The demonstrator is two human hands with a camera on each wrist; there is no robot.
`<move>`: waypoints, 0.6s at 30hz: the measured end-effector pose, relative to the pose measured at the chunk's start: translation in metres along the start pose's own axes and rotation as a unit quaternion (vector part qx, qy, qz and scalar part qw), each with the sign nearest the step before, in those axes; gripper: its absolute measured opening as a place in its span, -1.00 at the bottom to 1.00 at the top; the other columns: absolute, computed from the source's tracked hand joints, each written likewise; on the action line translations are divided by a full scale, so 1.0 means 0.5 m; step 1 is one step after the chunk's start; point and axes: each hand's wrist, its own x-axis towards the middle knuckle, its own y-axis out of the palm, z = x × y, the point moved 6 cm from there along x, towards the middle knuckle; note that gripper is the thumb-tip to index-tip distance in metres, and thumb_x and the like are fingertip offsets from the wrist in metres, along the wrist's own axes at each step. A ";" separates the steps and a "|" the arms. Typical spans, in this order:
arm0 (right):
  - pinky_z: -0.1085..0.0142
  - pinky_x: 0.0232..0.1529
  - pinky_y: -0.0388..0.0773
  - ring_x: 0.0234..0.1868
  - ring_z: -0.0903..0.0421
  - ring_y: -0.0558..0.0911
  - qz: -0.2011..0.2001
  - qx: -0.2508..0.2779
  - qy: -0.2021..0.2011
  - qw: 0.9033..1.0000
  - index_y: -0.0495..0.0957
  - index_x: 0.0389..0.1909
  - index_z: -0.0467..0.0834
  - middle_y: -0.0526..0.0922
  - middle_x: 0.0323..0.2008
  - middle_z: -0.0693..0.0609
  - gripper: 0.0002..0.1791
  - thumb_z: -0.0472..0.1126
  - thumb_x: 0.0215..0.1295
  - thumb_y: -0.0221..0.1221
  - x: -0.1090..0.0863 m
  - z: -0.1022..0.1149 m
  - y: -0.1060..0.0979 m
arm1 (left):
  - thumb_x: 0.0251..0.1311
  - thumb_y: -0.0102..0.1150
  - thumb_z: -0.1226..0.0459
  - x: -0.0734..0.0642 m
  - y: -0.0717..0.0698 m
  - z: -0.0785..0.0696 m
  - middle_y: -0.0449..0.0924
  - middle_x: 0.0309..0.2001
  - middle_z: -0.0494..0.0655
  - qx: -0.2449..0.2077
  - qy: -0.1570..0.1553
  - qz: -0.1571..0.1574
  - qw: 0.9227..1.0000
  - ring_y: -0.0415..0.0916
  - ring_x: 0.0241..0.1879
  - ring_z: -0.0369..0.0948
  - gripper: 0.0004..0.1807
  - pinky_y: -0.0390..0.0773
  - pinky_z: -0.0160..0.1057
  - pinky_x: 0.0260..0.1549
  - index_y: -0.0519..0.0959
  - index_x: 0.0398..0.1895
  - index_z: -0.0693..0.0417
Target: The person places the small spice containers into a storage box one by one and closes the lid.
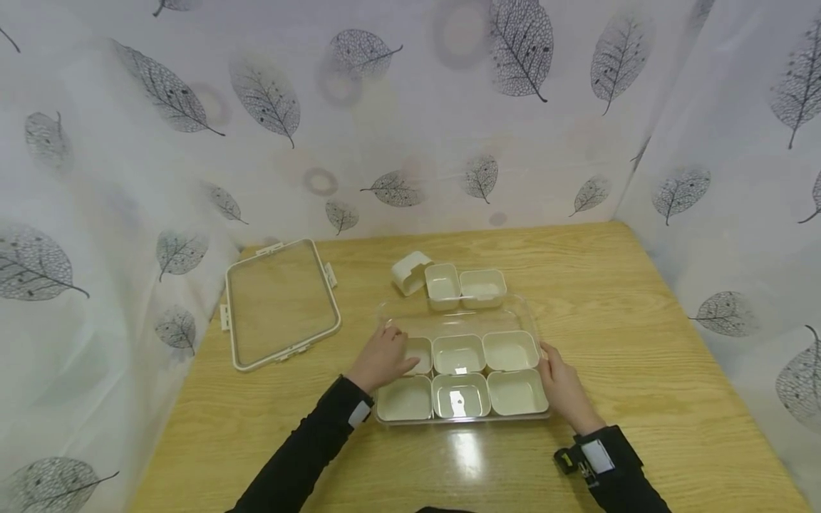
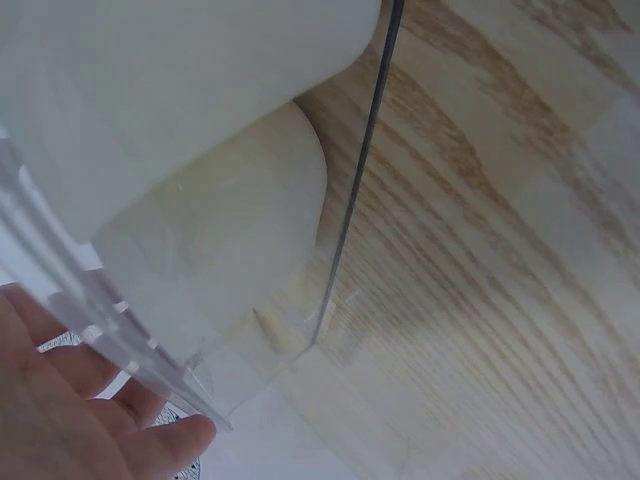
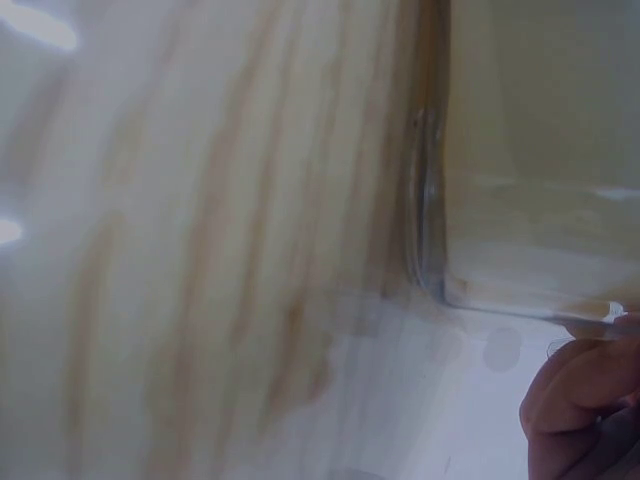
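Observation:
A clear plastic box (image 1: 458, 422) lies on the table in front of me, holding two rows of cream cups (image 1: 462, 397). At its left side is my left hand (image 1: 380, 358), with bent fingers at the rim and the thumb reaching over a back-row cup (image 1: 420, 349). The left wrist view has those fingers (image 2: 165, 445) along the rim, outside the transparent wall (image 2: 270, 350). My right hand (image 1: 564, 385) grips the box's right side. In the right wrist view its curled fingers (image 3: 575, 400) sit at the edge, partly out of frame.
Behind the box stand two upright cream cups (image 1: 482, 285) (image 1: 442, 281). Beside them a white notched piece (image 1: 408, 272) lies on its side. A clear lid (image 1: 282, 303) with a cream clip frame lies at the left of the wooden table (image 1: 641, 342). Leaf-print curtains (image 1: 410, 107) surround the table.

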 end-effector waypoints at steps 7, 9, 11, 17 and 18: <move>0.26 -0.51 0.37 -0.39 -0.01 0.45 -0.005 -0.004 -0.005 1.000 0.07 0.20 -0.43 0.44 -0.16 -0.44 -0.56 -0.28 0.38 -0.29 -0.001 -0.002 0.000 | 0.10 0.08 0.02 -0.012 0.000 0.006 0.31 0.05 0.23 -0.067 -0.001 -0.019 0.998 0.18 0.08 0.09 -0.46 0.18 -0.05 0.08 0.46 -0.06 0.34; 0.26 -0.50 0.38 -0.37 -0.02 0.45 -0.007 -0.005 -0.008 1.000 0.07 0.20 -0.43 0.42 -0.13 -0.46 -0.56 -0.27 0.38 -0.29 0.000 -0.004 0.000 | 0.11 0.08 0.05 -0.018 -0.002 0.011 0.25 0.11 0.27 -0.098 -0.012 -0.026 0.995 0.12 0.13 0.11 -0.46 0.15 -0.02 0.10 0.44 -0.03 0.35; 0.26 -0.51 0.37 -0.39 -0.02 0.45 -0.007 -0.005 -0.008 1.000 0.07 0.20 -0.43 0.44 -0.16 -0.44 -0.56 -0.28 0.38 -0.29 0.001 -0.004 0.001 | 0.14 0.06 0.08 -0.027 -0.003 0.020 0.20 0.14 0.31 -0.123 -0.036 -0.038 0.991 0.08 0.16 0.13 -0.45 0.15 -0.01 0.10 0.39 0.02 0.37; 0.24 -0.50 0.39 -0.38 -0.03 0.46 -0.003 -0.004 -0.005 1.000 0.07 0.20 -0.42 0.45 -0.18 -0.41 -0.56 -0.26 0.38 -0.30 0.001 -0.004 0.002 | 0.24 -0.07 0.19 -0.078 -0.004 0.067 0.28 0.02 0.29 -0.224 -0.171 -0.050 0.958 0.29 0.00 0.10 -0.49 0.35 0.01 -0.08 0.25 0.14 0.39; 0.22 -0.46 0.44 -0.34 -0.05 0.49 -0.002 -0.005 -0.005 1.000 0.06 0.20 -0.43 0.43 -0.15 -0.44 -0.56 -0.26 0.39 -0.31 0.001 -0.003 0.001 | 0.25 -0.09 0.20 -0.089 -0.002 0.074 0.34 -0.03 0.25 -0.241 -0.187 -0.045 0.951 0.36 -0.07 0.06 -0.51 0.41 -0.02 -0.15 0.26 0.13 0.39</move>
